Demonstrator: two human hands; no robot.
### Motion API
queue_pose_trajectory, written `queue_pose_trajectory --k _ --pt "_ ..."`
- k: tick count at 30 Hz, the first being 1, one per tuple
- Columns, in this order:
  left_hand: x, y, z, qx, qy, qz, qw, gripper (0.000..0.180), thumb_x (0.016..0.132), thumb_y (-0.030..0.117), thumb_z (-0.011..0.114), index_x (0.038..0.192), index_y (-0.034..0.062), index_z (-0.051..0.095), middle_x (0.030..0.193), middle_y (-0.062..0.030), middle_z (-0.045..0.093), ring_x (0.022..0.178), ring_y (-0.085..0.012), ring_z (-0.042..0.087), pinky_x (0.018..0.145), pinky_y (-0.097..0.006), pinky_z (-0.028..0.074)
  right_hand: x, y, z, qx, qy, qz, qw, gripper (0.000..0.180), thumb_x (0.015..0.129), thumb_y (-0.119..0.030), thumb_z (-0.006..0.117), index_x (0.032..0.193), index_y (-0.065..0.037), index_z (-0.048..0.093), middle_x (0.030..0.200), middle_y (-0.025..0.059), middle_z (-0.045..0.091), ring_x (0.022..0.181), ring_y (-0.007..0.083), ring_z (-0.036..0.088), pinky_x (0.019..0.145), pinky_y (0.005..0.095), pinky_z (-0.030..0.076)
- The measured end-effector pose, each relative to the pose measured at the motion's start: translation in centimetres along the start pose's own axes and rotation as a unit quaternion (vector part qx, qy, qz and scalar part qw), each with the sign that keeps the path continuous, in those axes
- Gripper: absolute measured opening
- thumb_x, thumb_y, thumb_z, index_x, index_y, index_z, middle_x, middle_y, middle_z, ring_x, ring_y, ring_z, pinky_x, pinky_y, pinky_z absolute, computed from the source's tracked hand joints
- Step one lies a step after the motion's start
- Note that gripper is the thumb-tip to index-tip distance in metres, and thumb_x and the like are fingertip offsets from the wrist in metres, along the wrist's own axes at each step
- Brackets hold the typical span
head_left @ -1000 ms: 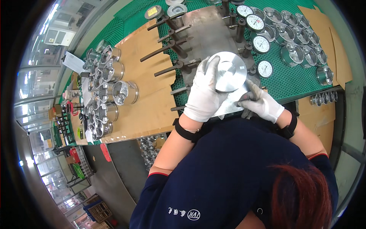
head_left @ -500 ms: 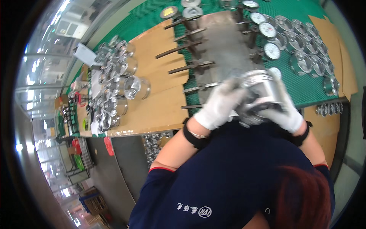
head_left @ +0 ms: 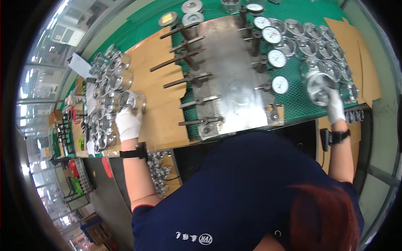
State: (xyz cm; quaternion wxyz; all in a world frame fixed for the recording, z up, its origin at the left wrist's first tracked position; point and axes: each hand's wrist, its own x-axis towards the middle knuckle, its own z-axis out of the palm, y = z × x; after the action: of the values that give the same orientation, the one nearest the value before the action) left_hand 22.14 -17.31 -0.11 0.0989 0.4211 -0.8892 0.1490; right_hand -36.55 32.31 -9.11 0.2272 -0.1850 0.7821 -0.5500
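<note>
At the left, my white-gloved left hand (head_left: 128, 124) has its fingers on a shiny metal piston (head_left: 133, 99) at the edge of a group of pistons (head_left: 109, 102). Its fingertips are partly hidden behind the piston. On the far right, my gloved right hand (head_left: 336, 107) grips another piston (head_left: 319, 85), tilted with its hollow side showing, at the near edge of a second piston group (head_left: 324, 48). Between my hands lies a flat metal fixture plate (head_left: 234, 75), with clamp-like rods (head_left: 188, 79) along its left side and dial gauges (head_left: 277, 58) along its right.
Brown cardboard (head_left: 161, 108) covers the left part of the bench, and green mesh matting (head_left: 293, 96) the right. Several round metal pieces (head_left: 192, 19) stand at the back. More metal parts (head_left: 159, 173) sit below the bench's front edge.
Both hands were together on a piston over the plate's near right corner. They have parted: the left reached to the left-hand pistons, and the right carried a piston to the right-hand group.
</note>
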Motion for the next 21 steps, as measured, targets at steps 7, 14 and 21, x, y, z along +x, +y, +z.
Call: queue_pose_trajectory --k 7,14,21 --pt "0.6 2.7 -1.0 -0.072 -0.047 -0.033 0.996 0.033 0.086 0.03 0.072 0.081 -0.0032 0.073 0.077 -0.0254 0.07 0.074 -0.044 0.069 0.071 -0.05 0.056 3.9 -1.4 12.2 0.202 -0.007 0.256 0.945 0.034 0.098 -0.029 0.055 0.126 -0.01 0.056 0.119 0.0113 0.067 0.104 0.0258 0.067 0.085 0.0502 0.056" --pt "-2.8 5.9 -1.6 -0.118 -0.104 -0.13 0.979 0.035 0.093 0.032 0.067 0.09 -0.0032 0.067 0.077 -0.0251 0.066 0.072 -0.0411 0.066 0.069 -0.046 0.053 2.7 -2.8 13.6 0.268 0.0 0.165 0.949 0.049 0.098 -0.029 0.06 0.135 0.002 0.053 0.126 0.0154 0.063 0.107 0.0257 0.067 0.09 0.038 0.059" --pt "-4.4 8.5 -8.6 -0.6 -0.064 -0.394 0.693 0.051 0.095 0.037 0.069 0.121 -0.0069 0.063 0.1 -0.0104 0.071 0.08 -0.0171 0.068 0.066 -0.031 0.055 -2.8 -9.0 11.5 0.149 0.027 -0.06 0.987 0.054 0.103 -0.013 0.059 0.151 -0.001 0.041 0.135 0.0126 0.059 0.112 0.0195 0.064 0.091 0.0332 0.057"
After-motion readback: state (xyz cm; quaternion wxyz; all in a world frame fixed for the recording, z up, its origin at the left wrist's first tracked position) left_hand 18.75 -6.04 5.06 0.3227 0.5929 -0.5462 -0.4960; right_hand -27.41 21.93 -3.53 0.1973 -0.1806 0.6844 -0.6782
